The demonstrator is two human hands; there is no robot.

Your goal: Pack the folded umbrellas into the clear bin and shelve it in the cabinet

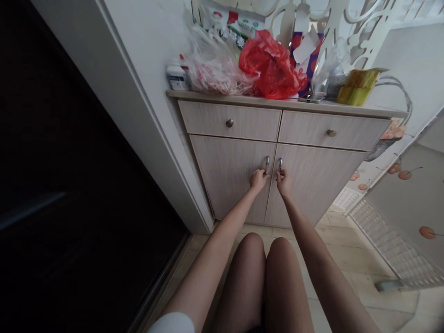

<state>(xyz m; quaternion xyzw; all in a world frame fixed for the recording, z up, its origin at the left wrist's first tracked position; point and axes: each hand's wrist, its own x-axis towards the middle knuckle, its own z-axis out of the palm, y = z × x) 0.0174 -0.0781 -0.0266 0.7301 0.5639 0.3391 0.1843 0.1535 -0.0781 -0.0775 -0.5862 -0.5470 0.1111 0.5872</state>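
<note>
A pale wood-grain cabinet stands before me, its left door (232,162) and right door (315,178) both closed. My left hand (258,179) has its fingers closed on the lower end of the left metal door handle (267,162). On the other side of the centre seam, my right hand (283,182) grips the lower part of the right metal door handle (280,162). Above the doors are two closed drawers, the left drawer (204,118) and the right drawer (354,136), each with a round knob.
On the cabinet top (374,111) sit a white bottle (177,76), clear plastic bags (215,69), a red plastic bag (270,64) and a yellow packet (357,87). A dark door (86,194) is at left. My knees (253,247) are close to the cabinet's front.
</note>
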